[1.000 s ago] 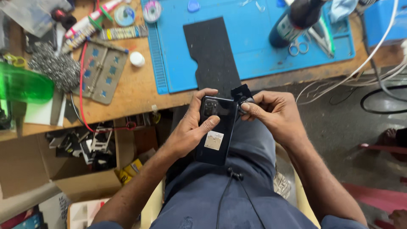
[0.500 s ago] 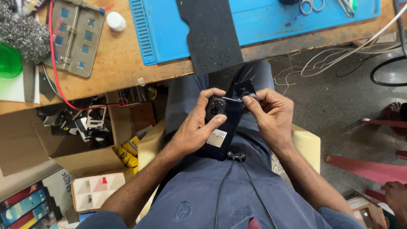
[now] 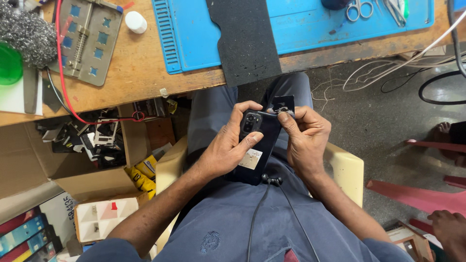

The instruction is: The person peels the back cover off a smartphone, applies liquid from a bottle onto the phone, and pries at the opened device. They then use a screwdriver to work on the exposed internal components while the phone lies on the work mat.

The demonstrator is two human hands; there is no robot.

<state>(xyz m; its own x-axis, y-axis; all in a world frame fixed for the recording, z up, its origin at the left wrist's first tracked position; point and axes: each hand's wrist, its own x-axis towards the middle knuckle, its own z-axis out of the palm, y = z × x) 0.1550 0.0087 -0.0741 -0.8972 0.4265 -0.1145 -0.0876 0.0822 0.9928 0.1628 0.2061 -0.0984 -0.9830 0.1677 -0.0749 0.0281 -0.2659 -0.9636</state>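
Over my lap, my left hand (image 3: 228, 148) grips a black smartphone (image 3: 257, 145) back side up, thumb near its camera block. A pale square sticker sits on the phone's back. My right hand (image 3: 306, 140) holds the phone's upper right edge and pinches a small black rectangular part (image 3: 283, 104) above it with its fingertips. I sit on a cream plastic chair (image 3: 347, 170), in blue clothes, with a black cord hanging down my chest.
A wooden workbench (image 3: 136, 68) carries a blue mat (image 3: 310, 24), a black pad (image 3: 245, 39), scissors (image 3: 359, 8), a metal holder jig (image 3: 87, 39), steel wool (image 3: 26, 34), and a white cap (image 3: 135, 21). A cardboard box of scrap parts (image 3: 97, 140) stands left. Cables lie on the floor at right. Another person's hand (image 3: 449, 228) shows low right.
The view has shifted downward, so less of the bench shows. Both hands keep hold of the phone; the right fingers still work at the small black part.
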